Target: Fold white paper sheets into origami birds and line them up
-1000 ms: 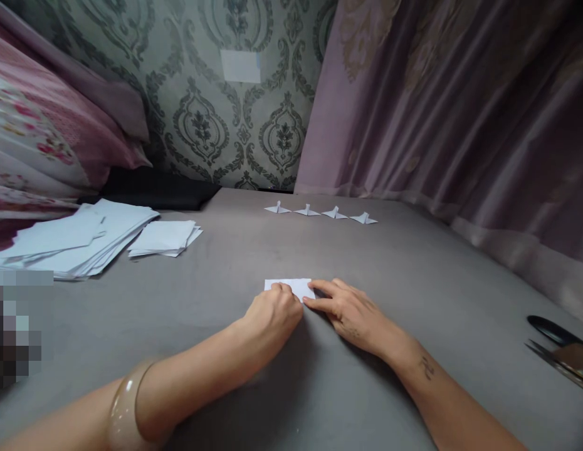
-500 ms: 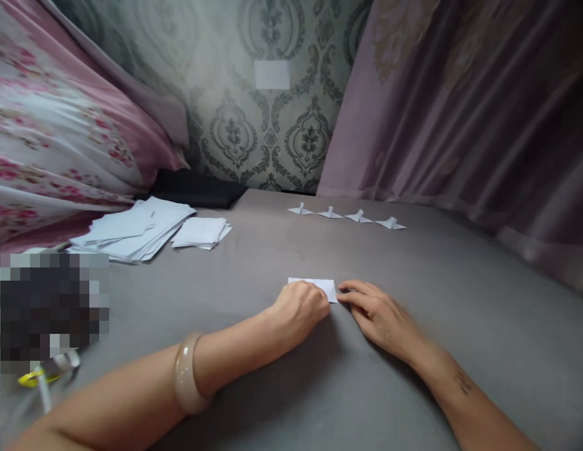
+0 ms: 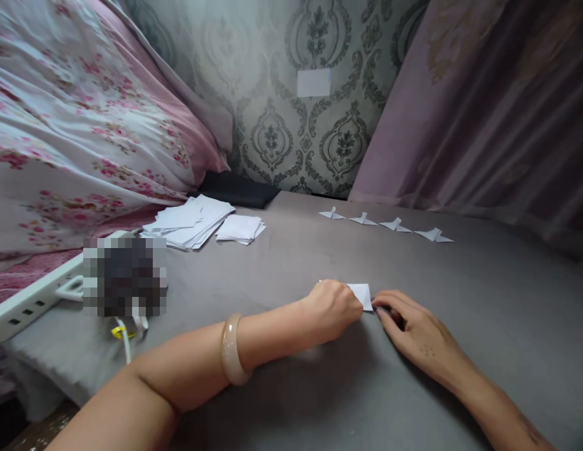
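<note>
A small folded piece of white paper (image 3: 360, 294) lies on the grey cloth surface in front of me. My left hand (image 3: 336, 310), closed in a fist and wearing a pale bangle (image 3: 233, 351) on its forearm, presses on the paper and covers its middle. What the curled fingers do underneath is hidden. My right hand (image 3: 409, 322) is at the paper's right end, thumb and index finger brought together at its lower right corner. Further back, several small folded paper shapes (image 3: 395, 225) stand in a row, each with flat points at the sides and a raised middle.
Back left are a pile of white sheets (image 3: 192, 225) and a smaller stack of paper squares (image 3: 241, 229). Behind them lies a flat black object (image 3: 239, 189). A white power strip (image 3: 42, 291) and white cable (image 3: 126, 344) are at left. Curtains (image 3: 461, 125) hang at right.
The camera view has swung left, so everything sits further right and the power strip shows. My right thumb and index finger have closed at the paper's corner; the left fist stays on the paper.
</note>
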`<state>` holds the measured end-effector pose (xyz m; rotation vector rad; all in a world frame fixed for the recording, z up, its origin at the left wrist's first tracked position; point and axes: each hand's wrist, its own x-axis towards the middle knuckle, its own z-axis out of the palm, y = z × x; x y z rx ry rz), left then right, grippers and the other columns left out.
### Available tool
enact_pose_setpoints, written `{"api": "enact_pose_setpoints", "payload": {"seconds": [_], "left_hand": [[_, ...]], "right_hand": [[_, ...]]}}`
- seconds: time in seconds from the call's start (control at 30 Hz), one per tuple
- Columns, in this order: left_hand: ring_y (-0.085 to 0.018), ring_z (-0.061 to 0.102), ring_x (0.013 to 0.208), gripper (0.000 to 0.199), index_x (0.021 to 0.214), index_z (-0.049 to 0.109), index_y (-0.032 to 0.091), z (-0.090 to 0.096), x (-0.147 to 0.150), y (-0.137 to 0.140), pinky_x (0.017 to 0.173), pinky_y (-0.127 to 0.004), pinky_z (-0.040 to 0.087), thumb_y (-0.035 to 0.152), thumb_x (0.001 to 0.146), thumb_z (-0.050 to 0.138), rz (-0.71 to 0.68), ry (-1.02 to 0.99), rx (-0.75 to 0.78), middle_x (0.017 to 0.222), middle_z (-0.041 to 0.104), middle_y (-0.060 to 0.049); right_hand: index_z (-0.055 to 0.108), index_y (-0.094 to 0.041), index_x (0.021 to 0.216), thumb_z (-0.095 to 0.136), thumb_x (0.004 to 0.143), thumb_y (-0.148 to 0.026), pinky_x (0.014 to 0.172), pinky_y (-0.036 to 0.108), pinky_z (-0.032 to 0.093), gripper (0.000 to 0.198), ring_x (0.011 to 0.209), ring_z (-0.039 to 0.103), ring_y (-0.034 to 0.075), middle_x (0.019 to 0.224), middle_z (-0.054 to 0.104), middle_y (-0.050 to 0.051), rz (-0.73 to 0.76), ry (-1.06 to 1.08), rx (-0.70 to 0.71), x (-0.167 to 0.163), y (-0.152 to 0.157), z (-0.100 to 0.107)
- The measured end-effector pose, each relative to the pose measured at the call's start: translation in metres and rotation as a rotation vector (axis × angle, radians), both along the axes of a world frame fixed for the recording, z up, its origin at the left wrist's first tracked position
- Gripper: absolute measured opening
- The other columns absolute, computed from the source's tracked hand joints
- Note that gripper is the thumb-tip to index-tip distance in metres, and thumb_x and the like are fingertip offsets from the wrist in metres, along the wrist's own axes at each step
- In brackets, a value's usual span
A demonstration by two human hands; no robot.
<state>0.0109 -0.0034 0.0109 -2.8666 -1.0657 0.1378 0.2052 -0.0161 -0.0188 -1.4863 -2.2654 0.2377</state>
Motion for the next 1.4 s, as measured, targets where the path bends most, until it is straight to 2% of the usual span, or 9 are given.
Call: {"api": "enact_pose_setpoints", "payload": {"seconds": [0.17,0.3,0.4,0.6,0.77,0.97,1.2,1.3,1.4], "left_hand": [[-0.023,0.066,0.067,0.003,0.075,0.063,0.013,-0.005,0.001,0.003,0.050,-0.026,0.046,0.015,0.073,0.062,0.020,-0.038,-0.010,0.071,0.066,-0.013],[-0.022,0.065,0.063,0.007,0.076,0.064,0.013,-0.007,0.001,0.003,0.048,-0.027,0.046,0.014,0.076,0.057,0.027,-0.069,0.020,0.071,0.067,-0.010],[-0.022,0.065,0.061,0.011,0.074,0.064,0.012,-0.007,0.002,0.003,0.047,-0.028,0.044,0.015,0.078,0.055,0.039,-0.045,0.021,0.071,0.067,-0.012],[-0.024,0.064,0.063,0.017,0.074,0.065,0.013,-0.002,0.003,0.000,0.047,-0.028,0.041,0.014,0.081,0.049,0.022,-0.005,0.042,0.072,0.066,-0.012],[-0.025,0.064,0.063,0.033,0.078,0.065,0.012,-0.001,0.005,-0.003,0.048,-0.030,0.042,0.030,0.092,0.041,0.062,-0.034,0.077,0.074,0.066,-0.013],[-0.027,0.064,0.075,0.036,0.087,0.064,0.010,-0.003,0.006,-0.005,0.054,-0.030,0.045,0.036,0.093,0.041,0.160,-0.087,0.078,0.080,0.065,-0.015],[-0.024,0.063,0.076,0.022,0.089,0.062,0.011,-0.010,0.005,-0.004,0.056,-0.028,0.044,0.011,0.085,0.041,0.192,-0.137,0.053,0.080,0.065,-0.013],[-0.021,0.062,0.071,0.021,0.085,0.062,0.013,-0.006,0.001,0.005,0.056,-0.026,0.041,0.014,0.086,0.041,0.297,-0.327,-0.013,0.076,0.065,-0.010],[-0.018,0.060,0.064,0.033,0.072,0.061,0.014,0.003,-0.004,0.017,0.057,-0.025,0.042,0.032,0.091,0.040,0.467,-0.819,-0.252,0.066,0.062,-0.006]], "right_hand": [[0.059,-0.026,0.105,0.051,0.082,-0.029,0.052,0.025,0.046,0.025,0.057,0.058,0.014,0.082,0.066,0.002,-0.019,0.061,-0.070,-0.005,-0.002,0.001],[0.049,-0.029,0.126,0.051,0.083,-0.024,0.059,0.024,0.048,0.044,0.058,0.056,0.012,0.093,0.065,0.001,0.014,0.116,-0.103,-0.009,-0.005,0.000],[0.045,-0.030,0.132,0.049,0.085,-0.022,0.061,0.024,0.048,0.047,0.060,0.056,0.011,0.100,0.064,0.002,0.028,0.196,-0.091,-0.010,-0.006,-0.003],[0.064,-0.029,0.110,0.043,0.092,-0.024,0.074,0.025,0.047,0.028,0.082,0.061,0.015,0.098,0.064,0.003,0.109,0.175,-0.050,-0.008,-0.006,-0.005],[0.066,-0.025,0.105,0.045,0.092,-0.021,0.078,0.027,0.047,0.025,0.085,0.062,0.016,0.098,0.064,0.004,0.088,0.169,-0.036,-0.011,-0.008,-0.002],[0.068,-0.025,0.103,0.047,0.091,-0.017,0.076,0.025,0.046,0.025,0.082,0.061,0.013,0.092,0.064,0.003,0.108,0.336,0.005,-0.015,-0.008,-0.003],[0.067,-0.025,0.103,0.049,0.089,-0.017,0.079,0.026,0.047,0.024,0.083,0.060,0.013,0.092,0.064,0.002,0.109,0.469,0.085,-0.019,-0.009,0.000],[0.062,-0.024,0.112,0.050,0.088,-0.020,0.071,0.024,0.049,0.026,0.077,0.060,0.012,0.094,0.064,0.003,-0.005,0.564,0.136,-0.018,-0.008,0.001],[0.058,-0.021,0.114,0.052,0.087,-0.026,0.062,0.023,0.049,0.029,0.071,0.059,0.012,0.094,0.064,0.005,-0.169,0.655,0.166,-0.016,-0.005,0.001]]}}
